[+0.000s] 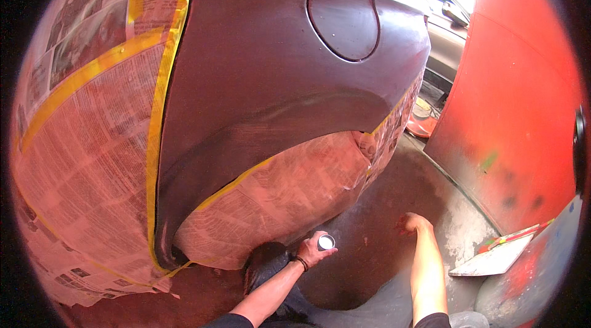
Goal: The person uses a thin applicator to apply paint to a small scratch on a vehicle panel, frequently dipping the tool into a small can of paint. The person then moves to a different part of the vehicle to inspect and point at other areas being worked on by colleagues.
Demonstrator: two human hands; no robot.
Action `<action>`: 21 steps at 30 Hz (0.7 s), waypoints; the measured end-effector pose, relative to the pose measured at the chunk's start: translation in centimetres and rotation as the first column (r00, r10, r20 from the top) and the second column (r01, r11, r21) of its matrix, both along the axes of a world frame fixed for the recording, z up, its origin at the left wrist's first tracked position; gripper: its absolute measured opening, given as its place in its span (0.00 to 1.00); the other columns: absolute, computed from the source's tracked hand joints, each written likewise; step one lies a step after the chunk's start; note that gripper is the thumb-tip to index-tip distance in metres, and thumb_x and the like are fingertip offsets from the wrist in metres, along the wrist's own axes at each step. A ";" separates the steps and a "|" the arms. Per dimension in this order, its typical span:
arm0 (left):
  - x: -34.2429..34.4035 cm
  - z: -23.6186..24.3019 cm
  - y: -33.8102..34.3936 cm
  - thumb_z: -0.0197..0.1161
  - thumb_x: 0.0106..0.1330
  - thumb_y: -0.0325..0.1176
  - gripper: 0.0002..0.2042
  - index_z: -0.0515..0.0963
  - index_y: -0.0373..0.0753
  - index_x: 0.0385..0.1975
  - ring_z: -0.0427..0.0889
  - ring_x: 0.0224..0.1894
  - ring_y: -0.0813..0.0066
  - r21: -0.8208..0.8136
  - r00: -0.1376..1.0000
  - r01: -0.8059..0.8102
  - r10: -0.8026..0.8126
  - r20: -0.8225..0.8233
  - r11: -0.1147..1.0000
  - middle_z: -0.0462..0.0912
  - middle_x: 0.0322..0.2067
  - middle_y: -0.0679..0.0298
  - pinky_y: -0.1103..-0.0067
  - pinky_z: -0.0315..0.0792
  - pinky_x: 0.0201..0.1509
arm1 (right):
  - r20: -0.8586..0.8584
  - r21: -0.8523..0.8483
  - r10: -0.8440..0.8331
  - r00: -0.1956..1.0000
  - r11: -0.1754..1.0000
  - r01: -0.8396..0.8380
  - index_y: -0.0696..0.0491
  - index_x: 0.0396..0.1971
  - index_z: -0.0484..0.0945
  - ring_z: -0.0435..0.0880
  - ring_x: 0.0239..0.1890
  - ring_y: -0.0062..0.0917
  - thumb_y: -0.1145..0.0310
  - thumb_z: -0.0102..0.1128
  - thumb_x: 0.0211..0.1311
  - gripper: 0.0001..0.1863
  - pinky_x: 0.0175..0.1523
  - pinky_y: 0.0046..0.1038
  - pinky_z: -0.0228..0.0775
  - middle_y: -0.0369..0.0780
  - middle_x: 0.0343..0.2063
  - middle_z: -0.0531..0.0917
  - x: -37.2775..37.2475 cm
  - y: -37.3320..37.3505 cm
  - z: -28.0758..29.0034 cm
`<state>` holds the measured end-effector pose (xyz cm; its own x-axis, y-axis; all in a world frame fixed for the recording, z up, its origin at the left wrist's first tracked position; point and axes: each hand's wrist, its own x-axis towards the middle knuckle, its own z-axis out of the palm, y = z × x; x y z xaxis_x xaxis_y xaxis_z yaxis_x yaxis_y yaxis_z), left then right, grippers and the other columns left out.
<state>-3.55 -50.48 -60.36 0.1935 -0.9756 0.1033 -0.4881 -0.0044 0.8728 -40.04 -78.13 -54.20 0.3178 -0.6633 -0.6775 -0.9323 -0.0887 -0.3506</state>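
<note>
The small can (pixel 325 242), a short cylinder with a pale round top, sits in the person's left hand (pixel 314 249), low down in front of the masked wheel arch. The fingers are curled snugly around its body, the top facing up toward the camera, and a dark band circles that wrist. The right hand (pixel 414 223) holds nothing; it is planted on the floor (pixel 375 254), fingers bent under (whether knuckles or palm take the weight I cannot tell), well apart from the can.

Just above the hands, newspaper (pixel 289 189) fills the wheel opening, edged with yellow masking tape (pixel 234 183) that follows the curve of the arch. More newspaper and tape cover the door area (pixel 86 143) to the left. Between the two masked zones the rear quarter panel (pixel 258 69) stands bare, dark and matte, with the round fuel flap (pixel 343 15) up top.

As I judge it, the masking is finished and the panel already carries an even dark coat; any further coating or finishing, and the stripping of paper and tape, remains.

A red wall (pixel 517 100) stands to the right, a flat pale board (pixel 492 260) lies at its foot, and a second car (pixel 446 32) shows beyond.
</note>
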 end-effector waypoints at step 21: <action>-1.2 -0.2 -0.1 0.81 0.58 0.59 0.37 0.75 0.44 0.61 0.89 0.54 0.47 -0.020 0.989 0.139 -0.140 -0.043 0.990 0.89 0.48 0.50 0.60 0.82 0.57 | -0.096 0.073 -0.284 0.954 0.954 0.292 0.47 0.53 0.90 0.94 0.42 0.24 0.65 0.62 0.73 0.14 0.45 0.35 0.87 0.38 0.44 0.94 -1.1 3.2 1.7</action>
<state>-4.79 -50.58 -60.53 0.0602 -0.9916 0.1146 -0.4443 0.0762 0.8926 -41.09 -74.90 -52.53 0.0614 -0.6570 -0.7514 -0.9402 0.2146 -0.2645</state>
